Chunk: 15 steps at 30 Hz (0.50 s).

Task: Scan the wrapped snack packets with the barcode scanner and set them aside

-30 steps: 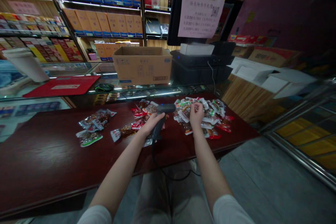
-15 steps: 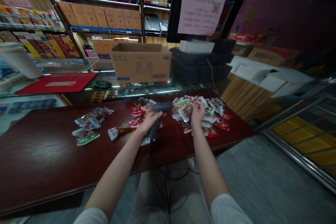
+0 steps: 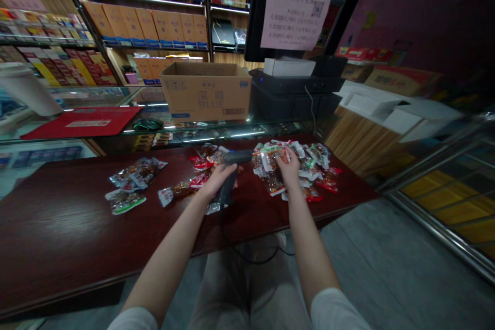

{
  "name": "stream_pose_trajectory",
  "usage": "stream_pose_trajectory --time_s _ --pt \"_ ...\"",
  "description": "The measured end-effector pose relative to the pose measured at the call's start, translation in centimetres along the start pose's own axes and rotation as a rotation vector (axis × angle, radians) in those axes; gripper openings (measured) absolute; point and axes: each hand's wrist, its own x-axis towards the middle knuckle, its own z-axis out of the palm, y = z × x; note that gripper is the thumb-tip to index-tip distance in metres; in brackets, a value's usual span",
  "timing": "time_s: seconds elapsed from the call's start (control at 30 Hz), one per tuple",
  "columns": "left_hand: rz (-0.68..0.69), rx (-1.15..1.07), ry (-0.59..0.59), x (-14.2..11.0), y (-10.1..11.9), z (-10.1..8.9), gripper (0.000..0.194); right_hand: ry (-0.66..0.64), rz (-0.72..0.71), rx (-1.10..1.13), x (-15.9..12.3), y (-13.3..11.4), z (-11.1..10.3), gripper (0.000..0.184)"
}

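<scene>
My left hand [image 3: 219,179] is wrapped round the grip of a black handheld barcode scanner [image 3: 236,157], whose head points right toward a pile of snack packets. My right hand [image 3: 289,166] is at that pile, its fingers closed on the edge of a clear snack packet [image 3: 269,160] with white ends. Under and around it lie several more packets [image 3: 309,162], some with red or green edges. Behind the scanner is a smaller group of packets [image 3: 201,164], partly hidden by my left hand. Farther left lie a few more packets [image 3: 137,174].
A cardboard box [image 3: 204,94] stands on the glass counter [image 3: 150,100] behind the dark red table [image 3: 69,227]. Right of it is a monitor with a pink sign [image 3: 296,15]. A red mat [image 3: 83,122], a mouse [image 3: 148,124] and a white cup [image 3: 29,87] are at left. The scanner cable [image 3: 247,260] hangs over my lap.
My right hand's fingers have shifted in the pile and now pinch a packet. The left hand keeps hold of the scanner, nearly still. The view has tilted slightly.
</scene>
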Motion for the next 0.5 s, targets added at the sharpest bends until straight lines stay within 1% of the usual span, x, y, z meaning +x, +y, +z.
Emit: stream_pose_trajectory --time_s 0.1,0.2,0.37,0.5 --pt "0.005 -0.002 0.004 -0.1 0.0 0.0 0.064 -0.044 -0.047 -0.045 -0.1 0.6 -0.2 0.071" --pt "0.002 -0.014 0.01 -0.1 0.0 0.1 0.064 -0.048 -0.077 -0.142 -0.3 0.4 -0.5 0.076" --pt "-0.013 -0.027 -0.005 0.0 -0.3 0.0 0.066 0.003 -0.157 -0.332 -0.9 -1.2 -0.2 0.069" --pt "0.002 -0.032 -0.015 0.0 -0.3 0.0 0.064 0.031 -0.199 -0.419 -1.3 -2.2 0.4 0.066"
